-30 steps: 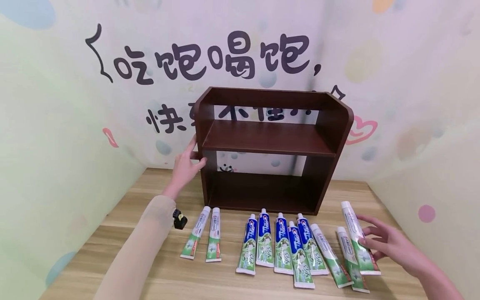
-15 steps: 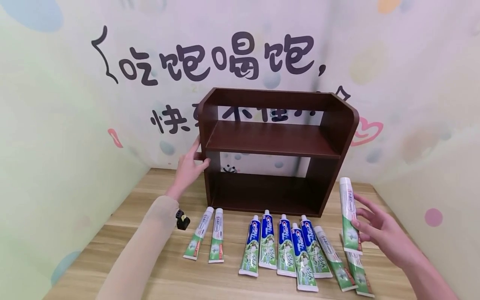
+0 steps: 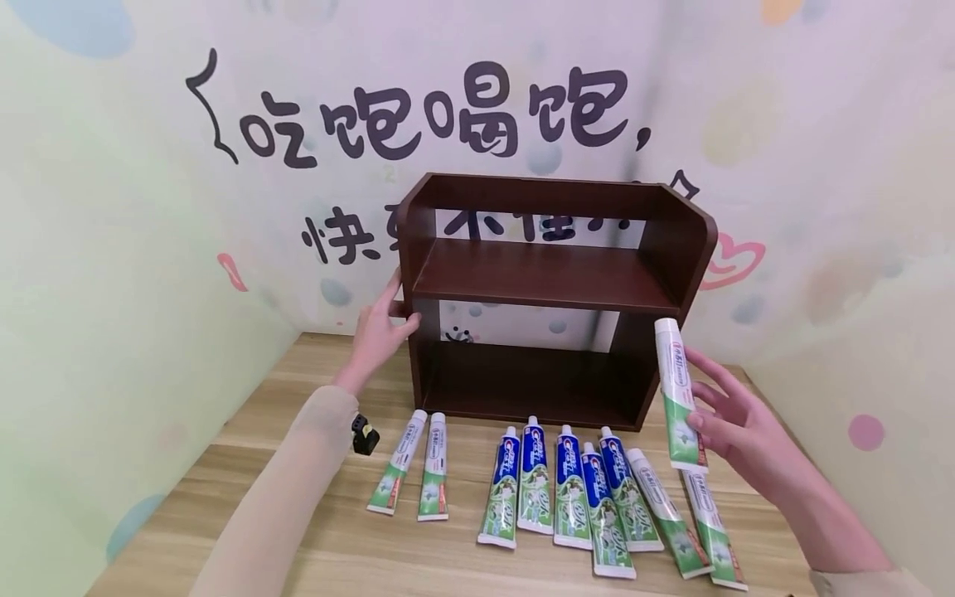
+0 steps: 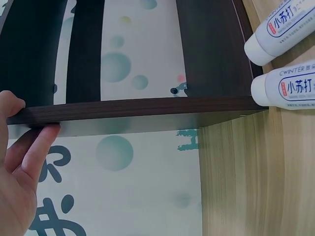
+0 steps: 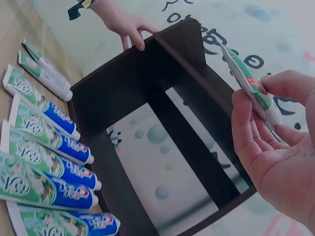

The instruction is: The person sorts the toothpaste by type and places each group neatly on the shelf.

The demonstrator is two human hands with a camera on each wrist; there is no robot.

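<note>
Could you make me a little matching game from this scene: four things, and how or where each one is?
1. left hand
2. right hand
3. shelf
4. blue-and-green tubes

A. dark brown, standing upright
B. holds a white-and-green tube
C. lying on the table
D. grips one side of the shelf

Pairs: 1-D, 2-B, 3-A, 4-C

Black lettering marks the dotted wall behind the wood-grain table.

Dark brown shelf, white-green tubes, blue-green tubes, spotted wall
</note>
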